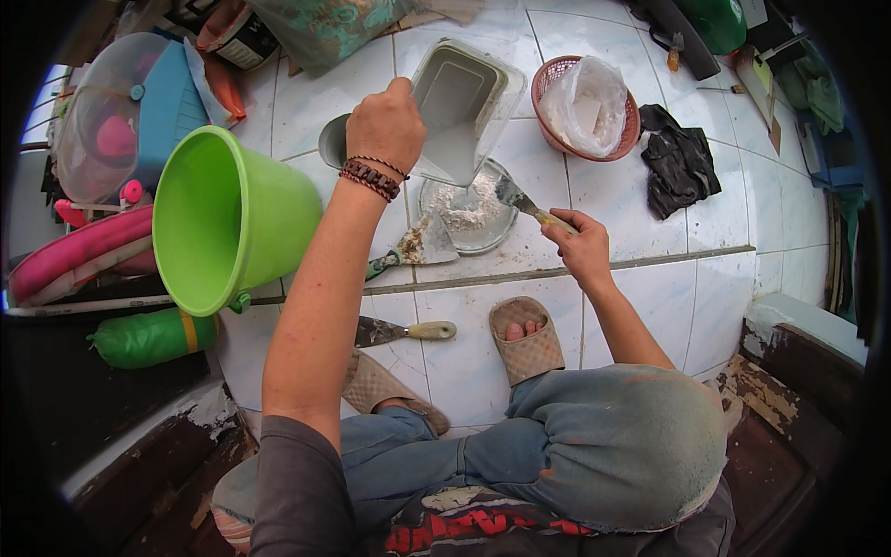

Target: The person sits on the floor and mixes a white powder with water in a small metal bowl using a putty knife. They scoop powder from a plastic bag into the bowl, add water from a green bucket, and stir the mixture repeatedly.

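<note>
My left hand point(385, 125) is closed at the left side of a rectangular grey plastic container point(455, 97), apparently gripping its rim. The container tilts toward me, one corner low over a shallow round dish point(494, 239). White powder point(471, 206) lies inside the dish. In my right hand point(583, 246) is a putty knife point(549, 219), its blade reaching over the dish's right side. A wide scraper point(429, 243) crusted with powder leans at the dish's left edge. Closer to my feet, another putty knife point(429, 330) with a pale handle lies on the tiles.
A bright green bucket point(200, 223) stands tipped at left, near a green wrapped bundle point(139, 339). Behind my left wrist is a grey cup-like vessel point(332, 141). A reddish basket point(620, 141) with a white plastic bag and a crumpled black bag point(680, 162) sit at right.
</note>
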Tool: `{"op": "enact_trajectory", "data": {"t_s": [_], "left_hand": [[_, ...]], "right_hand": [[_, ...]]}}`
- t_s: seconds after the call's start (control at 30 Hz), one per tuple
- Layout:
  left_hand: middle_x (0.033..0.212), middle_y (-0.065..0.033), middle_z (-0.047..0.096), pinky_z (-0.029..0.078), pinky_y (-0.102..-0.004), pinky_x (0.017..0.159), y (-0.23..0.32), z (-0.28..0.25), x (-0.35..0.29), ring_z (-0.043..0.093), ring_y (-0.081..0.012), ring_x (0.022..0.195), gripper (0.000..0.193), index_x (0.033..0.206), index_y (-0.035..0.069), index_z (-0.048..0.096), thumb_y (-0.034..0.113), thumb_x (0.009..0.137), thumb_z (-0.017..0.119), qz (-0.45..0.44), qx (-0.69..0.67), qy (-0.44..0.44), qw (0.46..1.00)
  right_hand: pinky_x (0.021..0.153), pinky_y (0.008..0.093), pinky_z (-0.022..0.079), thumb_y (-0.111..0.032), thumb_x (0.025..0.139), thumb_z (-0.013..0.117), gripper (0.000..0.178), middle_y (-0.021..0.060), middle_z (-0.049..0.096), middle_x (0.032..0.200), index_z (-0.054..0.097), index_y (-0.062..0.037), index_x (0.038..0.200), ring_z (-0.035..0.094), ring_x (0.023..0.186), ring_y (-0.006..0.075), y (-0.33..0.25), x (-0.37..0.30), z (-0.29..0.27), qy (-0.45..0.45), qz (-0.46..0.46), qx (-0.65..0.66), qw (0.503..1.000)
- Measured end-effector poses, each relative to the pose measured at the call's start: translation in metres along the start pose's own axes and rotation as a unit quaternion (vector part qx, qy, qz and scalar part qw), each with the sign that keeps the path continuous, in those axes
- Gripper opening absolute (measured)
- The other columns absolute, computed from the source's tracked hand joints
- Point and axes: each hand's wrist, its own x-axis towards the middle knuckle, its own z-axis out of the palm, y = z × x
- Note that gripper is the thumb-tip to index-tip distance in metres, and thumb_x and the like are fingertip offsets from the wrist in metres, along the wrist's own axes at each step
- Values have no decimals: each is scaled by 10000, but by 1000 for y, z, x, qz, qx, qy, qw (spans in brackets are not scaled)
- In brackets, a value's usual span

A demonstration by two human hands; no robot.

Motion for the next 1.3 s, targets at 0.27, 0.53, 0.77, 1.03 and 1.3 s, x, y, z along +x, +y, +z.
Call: {"op": "enact_trajectory", "data": {"t_s": [0.27,0.53,0.77,1.03,1.3], "left_hand": [[747,-239,669,551,-485,676,-2,-3,0,677,-415,730,151,880,26,634,153,911,557,15,1,12,1000],[744,-236,671,552,-482,670,1,-7,-1,678,-410,722,149,884,27,638,149,910,556,12,3,13,1000],[739,-236,668,550,-486,666,-2,-7,0,674,-414,721,146,887,27,634,148,907,556,23,1,23,999],[750,-238,662,532,-494,681,-4,-7,2,661,-423,732,139,926,39,646,151,899,570,19,-16,21,999],[758,-245,663,538,-498,692,-8,-3,3,663,-426,743,150,915,40,647,168,897,571,12,-25,16,999]], "right_hand": [[556,273,487,-200,777,757,384,69,678,711,720,8,1097,586,557,107,4,1,0,-1,-4,2,1000],[546,268,481,-199,779,758,388,64,671,703,717,13,1102,579,553,102,2,0,-2,-3,-3,12,1000],[549,269,481,-197,780,757,389,62,668,699,716,14,1104,577,553,102,0,0,-2,-3,-3,9,1000],[555,273,487,-205,776,757,391,65,673,706,718,15,1098,583,558,105,1,2,-2,1,-4,10,1000],[556,272,488,-219,774,758,401,62,671,710,719,6,1104,584,559,107,3,3,-4,2,3,12,1000]]}}
